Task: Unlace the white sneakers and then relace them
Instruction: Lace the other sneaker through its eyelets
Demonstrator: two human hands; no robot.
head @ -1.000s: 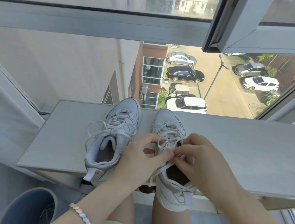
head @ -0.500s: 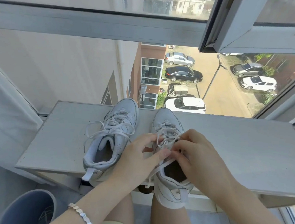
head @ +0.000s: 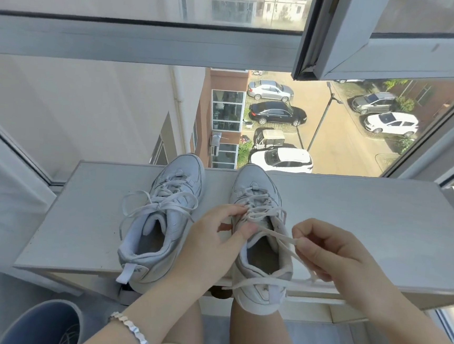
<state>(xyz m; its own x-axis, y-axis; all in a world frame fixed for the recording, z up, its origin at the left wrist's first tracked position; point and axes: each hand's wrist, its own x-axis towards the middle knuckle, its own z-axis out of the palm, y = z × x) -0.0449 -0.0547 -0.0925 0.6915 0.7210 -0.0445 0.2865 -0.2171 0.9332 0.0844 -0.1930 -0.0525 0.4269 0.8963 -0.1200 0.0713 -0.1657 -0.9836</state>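
Pale grey and broad, the surface is set along the foot of an open window, through which parked cars are seen on a sandy lot far below. Two white sneakers are stood side by side on it, toes towards the glass and heels at the near edge, slightly overhanging it.

The left sneaker is laced to the top and tied in a loose bow, with its loops spread out to the left over the surface. It is touched by neither hand.

The right sneaker is being worked on. Its lace is crossed through the lower eyelets, while the upper part is loosened. The left hand is curled at the throat of this sneaker, and the crossed lace is pinched there between its thumb and forefinger. One strand is drawn out taut to the right and is pinched between the thumb and forefinger of the right hand, whose other fingers are curled inward just beside the sneaker's collar. The loose lace end is laid across the heel and trails to the right along the near edge.

A beaded bracelet is worn on the left wrist. Bare knees are seen below the surface, and a blue bin is stood on the floor at the lower left.
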